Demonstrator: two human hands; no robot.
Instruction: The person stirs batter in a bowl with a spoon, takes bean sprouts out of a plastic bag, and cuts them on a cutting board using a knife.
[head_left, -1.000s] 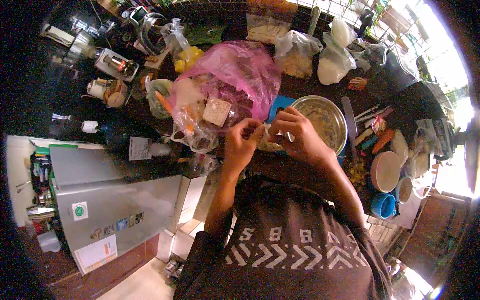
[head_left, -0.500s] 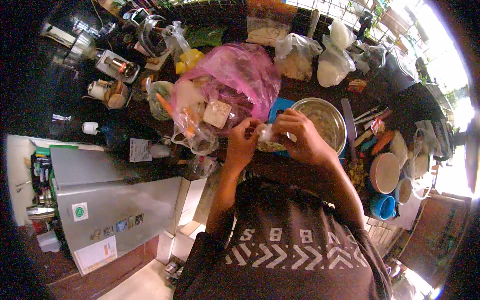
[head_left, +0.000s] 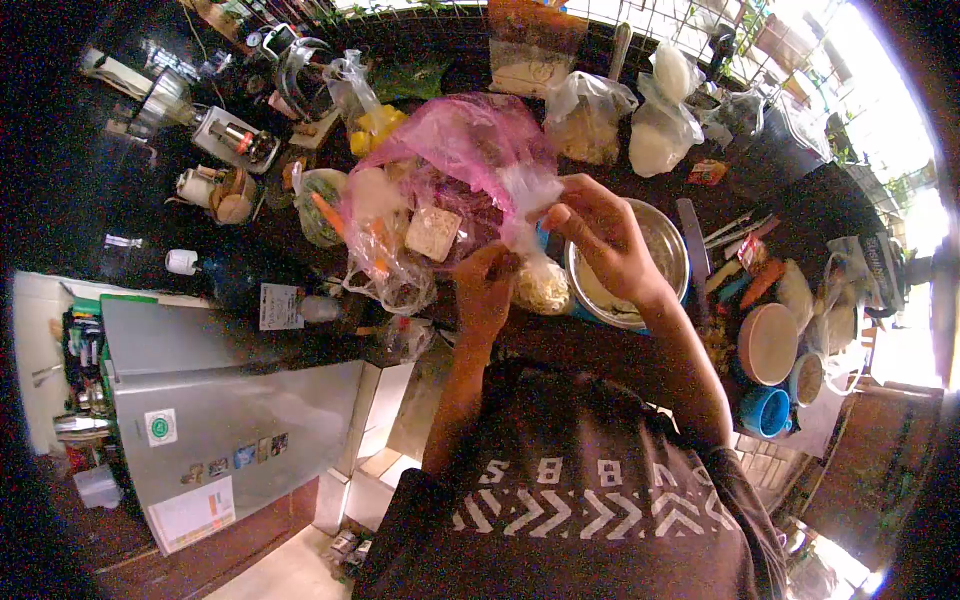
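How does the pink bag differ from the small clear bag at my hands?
The pink bag is tinted; the small clear bag looks colourless. The pink bag is much larger than the small clear bag. The pink bag lies spread out; your hands hold the small clear bag. Both are thin, see-through plastic.

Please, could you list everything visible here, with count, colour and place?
Clear bag: one, see-through with pale contents, centre
Pink bag: one, pink, left of centre
Block: one, beige, by the pink bag
Metal bowl: one, silver, right of the clear bag
Back bags: at least two, see-through, beyond the metal bowl
Blue cup: one, blue, right
Round dish: one, pinkish-brown, beyond the blue cup
Refrigerator: one, grey, lower left
Counter: one, dark, middle
Other things: too crowded or blurred to count
Shirt: one, dark, lower middle
Left grip: one, bare, at the clear bag
Right grip: one, bare, by the clear bag's top
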